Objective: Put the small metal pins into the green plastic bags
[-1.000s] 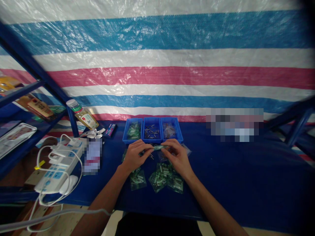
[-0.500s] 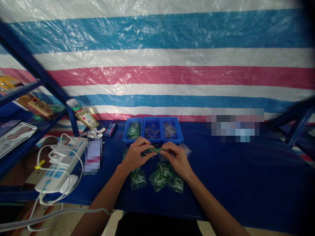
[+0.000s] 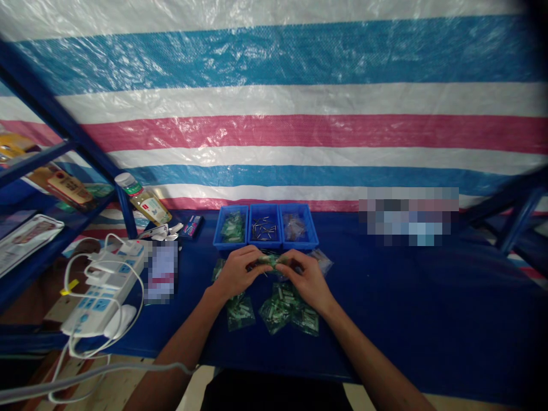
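Observation:
Between them, my left hand (image 3: 240, 270) and my right hand (image 3: 305, 275) pinch a small green plastic bag (image 3: 270, 261), one at each end. Fingers partly cover the bag, and its contents are too small to make out. Just beyond stand three joined blue bins: the left bin (image 3: 216, 235) holds green bags, the middle bin (image 3: 264, 245) dark screw-like pieces, the right bin (image 3: 315, 238) clear bags. Nearer to me, filled green bags (image 3: 278, 311) lie on the blue table, with another green bag (image 3: 240, 313) below my left hand. A clear bag (image 3: 324, 262) lies beside my right hand.
At left, a white power strip (image 3: 100, 297) lies among tangled white cables (image 3: 141, 285). A bottle (image 3: 148, 202) and a small blue box (image 3: 192, 226) stand behind it. Blue frame posts (image 3: 124, 205) flank the table, and a striped sheet (image 3: 299, 131) hangs behind.
My hands stay in nearly the same place. The green bag between my fingers looks more spread, and my right fingers have shifted slightly along it.

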A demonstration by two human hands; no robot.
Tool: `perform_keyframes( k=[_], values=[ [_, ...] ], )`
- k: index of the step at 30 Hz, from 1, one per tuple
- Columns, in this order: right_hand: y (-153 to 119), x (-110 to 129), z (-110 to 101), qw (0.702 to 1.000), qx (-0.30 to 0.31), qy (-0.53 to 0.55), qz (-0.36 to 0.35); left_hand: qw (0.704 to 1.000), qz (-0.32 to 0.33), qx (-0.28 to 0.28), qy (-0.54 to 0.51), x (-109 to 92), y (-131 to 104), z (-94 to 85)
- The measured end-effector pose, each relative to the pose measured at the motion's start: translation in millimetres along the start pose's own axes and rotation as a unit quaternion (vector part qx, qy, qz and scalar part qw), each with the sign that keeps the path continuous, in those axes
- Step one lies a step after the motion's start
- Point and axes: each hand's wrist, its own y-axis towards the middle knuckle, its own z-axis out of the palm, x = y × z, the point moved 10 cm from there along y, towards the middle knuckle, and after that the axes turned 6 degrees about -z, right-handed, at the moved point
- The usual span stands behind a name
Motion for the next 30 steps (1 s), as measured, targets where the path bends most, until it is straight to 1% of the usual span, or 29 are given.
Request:
perform_keyframes(
  k=[5, 10, 14, 16, 18, 19, 21, 23, 25, 26, 28, 30],
  values=[
    [0.6, -2.8, -4.7, 1.000, -0.020, 0.006, -0.011, 1.000, -0.013, 0.004, 0.009, 1.7, 0.8, 0.7],
    [-0.9, -12.8, -0.5, 1.000, -0.016, 0.021, 0.011, 1.000, -0.018, 0.004, 0.010, 4.1, 2.1, 0.3],
    [-1.2, -13.5, 0.4, 0.999, -0.020, 0.039, 0.018, 1.000, -0.019, 0.001, 0.002, 4.5, 1.9, -1.4],
    [-1.0, -13.1, -0.7, 0.998, -0.024, 0.052, 0.023, 1.000, -0.026, -0.010, -0.004, 5.8, 1.1, -2.9],
    [-0.9, -13.1, -3.4, 0.997, -0.035, 0.064, 0.028, 0.998, -0.042, -0.043, -0.022, 9.9, 0.2, -9.0],
    [-1.0, -13.3, -5.3, 0.996, -0.043, 0.069, 0.031, 0.996, -0.052, -0.069, -0.034, 13.3, -0.4, -14.9],
    [-1.4, -14.1, -8.8, 0.995, -0.056, 0.080, 0.036, 0.986, -0.079, -0.136, -0.057, 23.4, -1.8, -32.8],
    [-1.6, -14.7, -10.7, 0.994, -0.062, 0.085, 0.040, 0.970, -0.118, -0.201, -0.071, 37.6, -2.8, -56.4],
    [-1.6, -14.3, -10.1, 0.994, -0.057, 0.085, 0.040, 0.954, -0.151, -0.248, -0.070, 50.4, -0.9, -82.7],
    [-1.6, -13.6, -9.2, 0.994, -0.054, 0.085, 0.039, 0.953, -0.161, -0.253, -0.052, 54.7, 3.0, -93.8],
    [-1.7, -11.8, -6.2, 0.995, -0.044, 0.083, 0.034, 0.954, -0.178, -0.240, 0.012, 61.2, 14.4, -112.1],
    [-2.0, -9.3, -2.6, 0.996, -0.034, 0.079, 0.028, 0.955, -0.190, -0.212, 0.085, 66.6, 27.2, -123.2]
  ],
)
